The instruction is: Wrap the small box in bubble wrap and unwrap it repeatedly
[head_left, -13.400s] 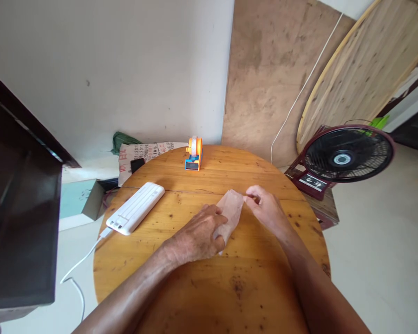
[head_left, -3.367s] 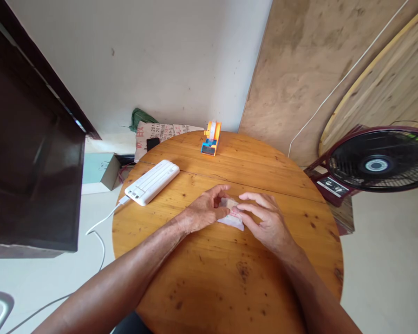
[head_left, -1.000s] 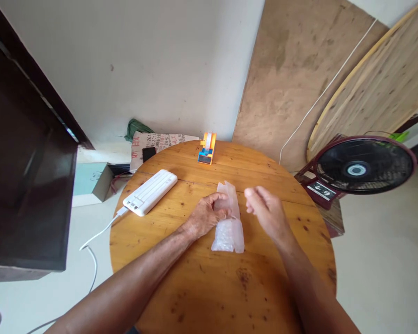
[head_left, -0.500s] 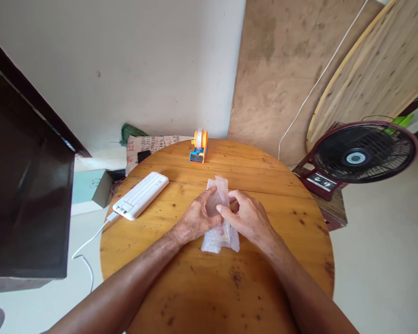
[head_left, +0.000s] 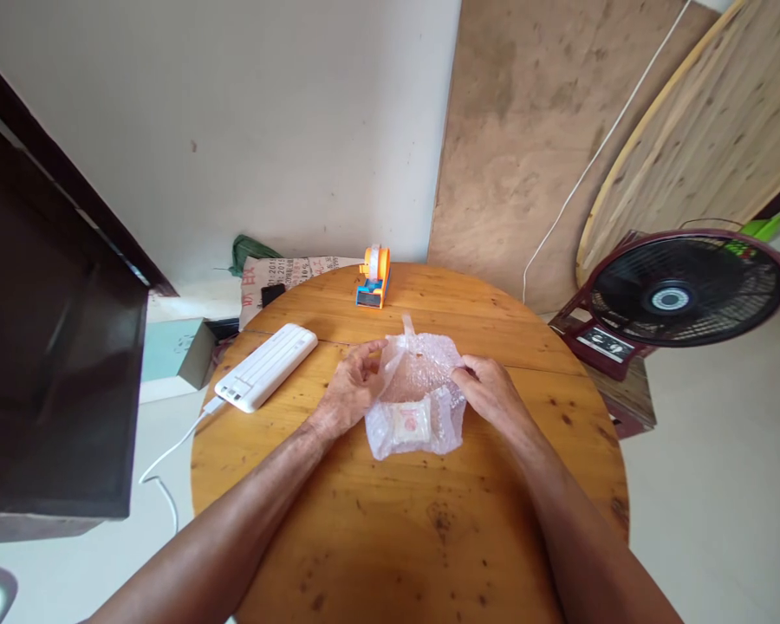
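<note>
A sheet of clear bubble wrap [head_left: 422,368] lies spread over the middle of the round wooden table [head_left: 364,537]. On its near part sits a small pale, flat packet [head_left: 412,422] with a reddish mark, partly covered by the wrap; its kind I cannot make out. My left hand [head_left: 354,386] is closed on the left edge of the bubble wrap, fingers curled. At the right edge, my right hand [head_left: 490,387] pinches the wrap between thumb and fingers. A narrow strip of clear tape or film [head_left: 407,324] sticks up from the far edge.
A white power bank [head_left: 266,367] with a white cable [head_left: 162,459] lies on the table's left. An orange and blue tape dispenser [head_left: 373,276] stands at the far edge. To the right is a dark red fan [head_left: 672,295]; a wall rises behind the table.
The bubble wrap, folded narrow before, is now opened out wide, showing the packet. My right hand has moved right with its edge, and my left hand slightly left.
</note>
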